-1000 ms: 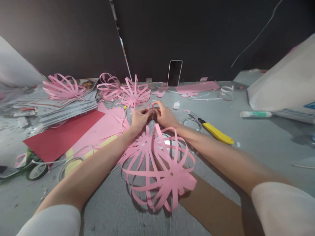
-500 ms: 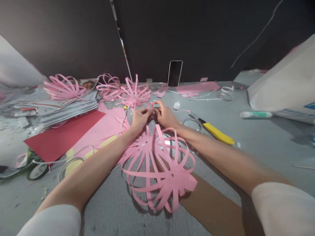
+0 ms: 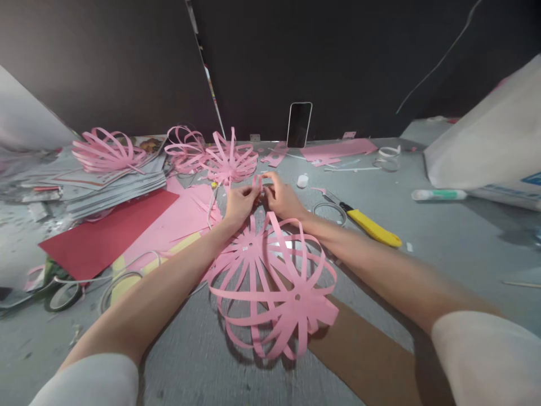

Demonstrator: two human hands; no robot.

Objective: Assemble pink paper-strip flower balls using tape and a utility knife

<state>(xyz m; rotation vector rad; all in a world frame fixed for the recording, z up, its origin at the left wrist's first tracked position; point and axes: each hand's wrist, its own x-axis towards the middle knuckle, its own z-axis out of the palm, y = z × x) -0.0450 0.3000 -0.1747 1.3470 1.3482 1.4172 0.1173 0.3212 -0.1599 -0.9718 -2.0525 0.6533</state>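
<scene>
My left hand (image 3: 240,204) pinches a small looped pink paper strip (image 3: 257,182) near the middle of the table. Close beside it on the right, my right hand (image 3: 282,197) is bent with its fingertips at the same strip; what lies between them is partly hidden. Between my forearms sits a pink paper-strip globe (image 3: 298,297), its strips curving out from two hubs. Beyond my hands stands another pink strip piece (image 3: 231,169).
A yellow cutter (image 3: 374,227) lies right of my right hand, beside a wire coil (image 3: 329,213). A phone (image 3: 299,125) leans on the dark wall. Red paper (image 3: 110,234) and stacked papers (image 3: 114,194) are left; a glue tube (image 3: 439,195) is right.
The fingertips of my right hand have shifted slightly at the strip. The view has moved a little; the paper globe has barely changed.
</scene>
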